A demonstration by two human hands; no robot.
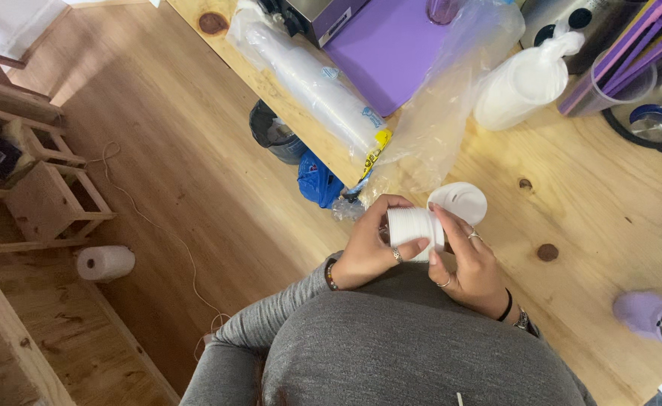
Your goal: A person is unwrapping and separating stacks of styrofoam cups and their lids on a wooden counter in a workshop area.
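Note:
Both of my hands meet at the counter's near edge around a small stack of white plastic lids [414, 225]. My left hand [368, 244] wraps the stack from the left, thumb across its front. My right hand [470, 263] pinches the stack's right end with fingertips; rings show on several fingers. A single white lid [460, 201] lies flat on the wooden counter [594, 203] just beyond the stack.
On the counter lie a long sleeve of white cups [323, 86], a crumpled clear bag [440, 113], a bagged cup stack [523, 79], a purple mat [391, 45] and appliances. A purple cup [647, 314] stands right. On the floor: a bucket [274, 134], blue bag [317, 179], paper roll [105, 262].

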